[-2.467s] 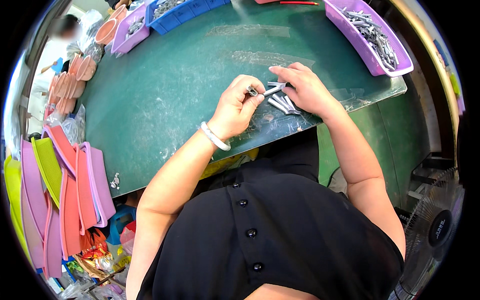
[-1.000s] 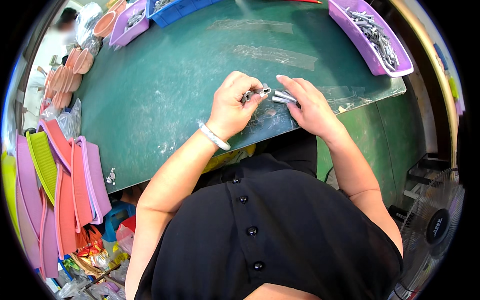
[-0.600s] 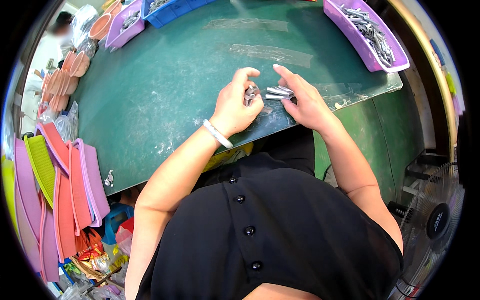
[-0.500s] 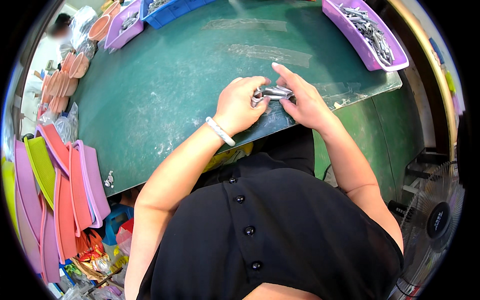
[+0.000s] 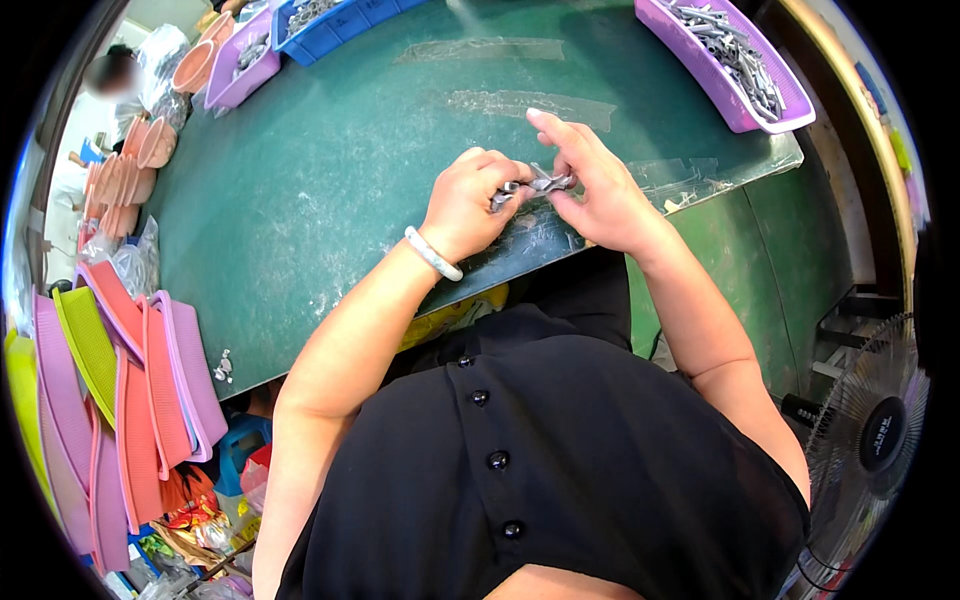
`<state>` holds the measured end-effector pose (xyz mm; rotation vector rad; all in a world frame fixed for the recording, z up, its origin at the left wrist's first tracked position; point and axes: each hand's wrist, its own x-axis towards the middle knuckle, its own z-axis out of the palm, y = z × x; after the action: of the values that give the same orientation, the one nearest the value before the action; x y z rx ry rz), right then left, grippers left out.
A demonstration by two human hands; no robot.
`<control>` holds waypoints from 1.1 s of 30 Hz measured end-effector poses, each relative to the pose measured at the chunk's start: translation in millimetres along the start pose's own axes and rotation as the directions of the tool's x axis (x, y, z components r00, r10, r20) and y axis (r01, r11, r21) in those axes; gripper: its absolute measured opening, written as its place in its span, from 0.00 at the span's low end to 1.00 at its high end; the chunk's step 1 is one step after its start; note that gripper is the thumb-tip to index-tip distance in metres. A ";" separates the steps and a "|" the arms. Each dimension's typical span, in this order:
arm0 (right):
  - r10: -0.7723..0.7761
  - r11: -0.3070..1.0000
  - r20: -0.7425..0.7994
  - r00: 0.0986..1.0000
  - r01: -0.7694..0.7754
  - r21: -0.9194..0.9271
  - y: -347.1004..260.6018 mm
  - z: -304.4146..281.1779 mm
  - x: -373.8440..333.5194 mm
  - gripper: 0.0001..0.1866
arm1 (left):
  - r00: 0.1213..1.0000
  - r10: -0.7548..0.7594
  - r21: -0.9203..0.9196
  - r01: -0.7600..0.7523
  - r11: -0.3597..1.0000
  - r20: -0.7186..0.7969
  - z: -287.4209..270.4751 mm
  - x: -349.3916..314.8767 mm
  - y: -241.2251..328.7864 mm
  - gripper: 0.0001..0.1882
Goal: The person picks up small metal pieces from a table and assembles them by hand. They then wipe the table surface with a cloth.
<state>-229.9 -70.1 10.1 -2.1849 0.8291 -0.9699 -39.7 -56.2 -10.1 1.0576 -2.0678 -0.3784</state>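
Several small grey metal pieces [image 5: 546, 183], narrow and tube-like, bridge the gap between my two hands just above the table's near edge. My left hand [image 5: 468, 208], with a pale bangle at its wrist, is closed around their left end, and grey ends poke out between thumb and fingers. My right hand [image 5: 602, 198] pinches their right end between the thumb and a curled finger, while its index finger points up and away. How the pieces fit together is too small to make out. The green table [image 5: 300, 190] lies beneath both hands.
A purple basket [image 5: 715, 85] of similar grey pieces stands far right. Far left are a blue crate [image 5: 345, 32] and another purple basket [image 5: 240, 80]. Stacked colourful baskets [image 5: 130, 400] sit left, by peach-coloured pots [image 5: 125, 178]. A fan [image 5: 880, 430] stands right. Another person is far left.
The metal pieces were bunched side by side between the hands; now they are spread and crossed at angles. My left hand has closed further around its end, and both hands have shifted slightly left.
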 end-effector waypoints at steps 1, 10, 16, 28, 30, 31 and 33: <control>0.005 1.000 0.007 1.000 -0.005 0.006 -2.6 -1.8 1.2 0.40 | 0.999 -0.036 -0.061 0.035 0.998 -0.014 -1.7 -1.0 0.4 0.08; -0.139 0.968 0.103 0.985 0.157 -0.194 -13.2 -13.4 14.0 0.38 | 0.977 -0.157 -0.266 0.115 0.957 -0.142 -18.2 -16.9 1.1 0.07; -0.053 0.963 0.286 0.957 0.125 -0.240 -13.6 -12.1 19.6 0.38 | 0.966 -0.056 -0.234 -0.005 0.972 -0.251 -28.0 -24.0 1.9 0.10; -0.025 0.981 0.199 0.980 0.062 -0.183 -10.7 14.4 14.7 0.36 | 0.917 -0.203 -0.431 0.038 0.902 -0.344 -46.3 -44.7 7.4 0.09; -0.005 0.984 0.159 0.987 0.033 -0.174 -8.6 17.1 12.8 0.35 | 0.889 -0.377 -0.603 0.157 0.782 -0.258 -42.6 -52.0 3.8 0.09; 0.020 0.996 0.126 0.992 -0.008 -0.093 -10.4 17.6 12.4 0.35 | 0.875 -0.417 -0.657 0.167 0.735 -0.245 -41.6 -53.2 4.6 0.10; 0.075 0.994 0.067 0.995 -0.080 0.075 -16.6 20.4 13.4 0.34 | 0.844 -0.492 -0.753 0.179 0.632 -0.212 -40.5 -54.2 6.9 0.11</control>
<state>-201.7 -64.1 16.4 -2.0912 0.8263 -0.8752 6.2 -6.1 -6.5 0.9208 -1.1427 -0.9852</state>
